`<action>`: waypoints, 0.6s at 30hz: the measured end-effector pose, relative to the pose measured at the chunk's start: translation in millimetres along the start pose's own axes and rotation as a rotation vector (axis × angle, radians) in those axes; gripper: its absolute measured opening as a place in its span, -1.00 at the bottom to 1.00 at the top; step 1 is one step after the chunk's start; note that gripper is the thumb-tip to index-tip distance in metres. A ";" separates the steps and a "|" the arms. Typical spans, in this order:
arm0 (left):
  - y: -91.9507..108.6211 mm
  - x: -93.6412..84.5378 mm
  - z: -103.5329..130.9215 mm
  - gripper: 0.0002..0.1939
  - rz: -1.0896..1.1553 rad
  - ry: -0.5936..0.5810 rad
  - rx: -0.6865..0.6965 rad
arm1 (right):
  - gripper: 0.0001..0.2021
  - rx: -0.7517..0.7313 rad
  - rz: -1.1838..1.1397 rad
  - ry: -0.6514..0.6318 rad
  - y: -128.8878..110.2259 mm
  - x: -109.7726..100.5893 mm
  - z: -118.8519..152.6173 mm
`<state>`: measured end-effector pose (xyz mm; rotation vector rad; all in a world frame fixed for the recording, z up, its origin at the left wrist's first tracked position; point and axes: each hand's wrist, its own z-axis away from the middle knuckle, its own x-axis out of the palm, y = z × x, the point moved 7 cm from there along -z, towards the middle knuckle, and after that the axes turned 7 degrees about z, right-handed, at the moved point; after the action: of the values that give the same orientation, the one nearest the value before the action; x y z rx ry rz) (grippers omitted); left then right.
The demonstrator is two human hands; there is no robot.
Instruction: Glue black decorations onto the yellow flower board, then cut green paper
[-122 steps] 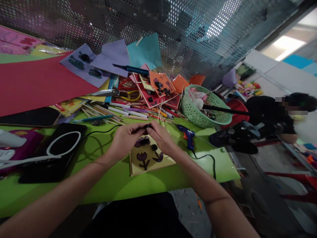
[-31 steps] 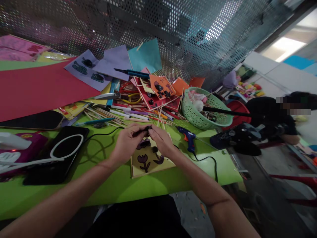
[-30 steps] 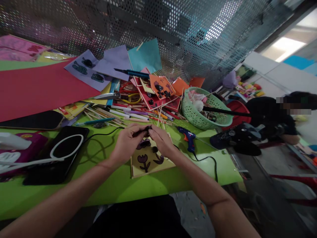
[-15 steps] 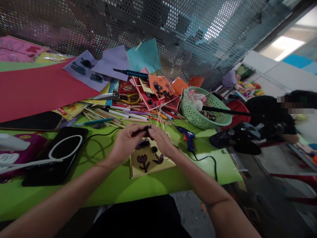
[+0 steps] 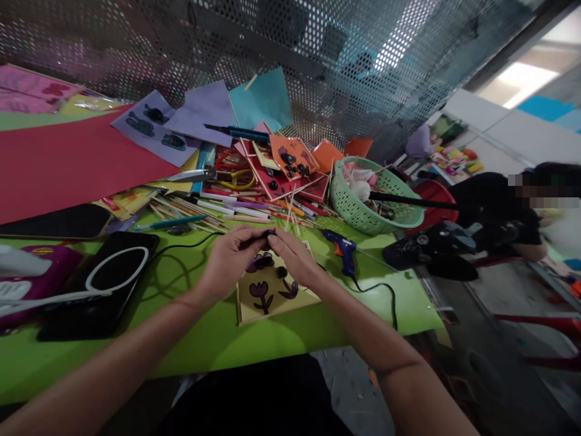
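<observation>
My left hand (image 5: pixel 230 253) and my right hand (image 5: pixel 294 255) meet above a yellow card, fingertips pinched together on a small dark piece (image 5: pixel 269 232). Fingers cover most of that piece, so its kind is not clear. Beneath them lies the yellow card (image 5: pixel 290 307), edged with thin wooden sticks and bearing purple flower drawings (image 5: pixel 259 290). A dark round lump (image 5: pixel 282 272) sits on the card near my right hand. Just right of the card, a blue glue gun (image 5: pixel 345 249) with an orange trigger rests on the green table.
Pens and wooden sticks (image 5: pixel 181 212) are heaped behind my hands, near scissors (image 5: pixel 195 175) and decorated orange cards (image 5: pixel 293 156). A green basket (image 5: pixel 358 209) stands at the right. Black phone-like devices (image 5: pixel 97 290) lie left. Another person (image 5: pixel 490 197) sits far right.
My view has shifted very slightly, so everything sits a little further left. Both hands stay over the card, pinching the same dark piece.
</observation>
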<state>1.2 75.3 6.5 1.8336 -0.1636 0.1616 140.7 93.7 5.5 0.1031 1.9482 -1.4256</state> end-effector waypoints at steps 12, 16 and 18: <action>-2.9 -0.7 -1.5 -0.83 -0.039 0.002 -0.016 | -0.68 -0.034 0.197 0.016 -7.0 -2.5 -0.2; 1.2 -1.2 -0.6 -0.81 -0.117 -0.007 0.031 | -0.67 0.007 0.322 0.029 -9.6 -5.3 -2.1; 3.0 -1.7 -0.3 -0.80 -0.138 -0.009 0.045 | -0.71 -0.002 0.345 0.024 -11.0 -4.1 -3.1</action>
<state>-1.1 74.8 9.1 1.8841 -0.0394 0.0607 137.2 93.5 17.1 0.4362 1.8432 -1.1983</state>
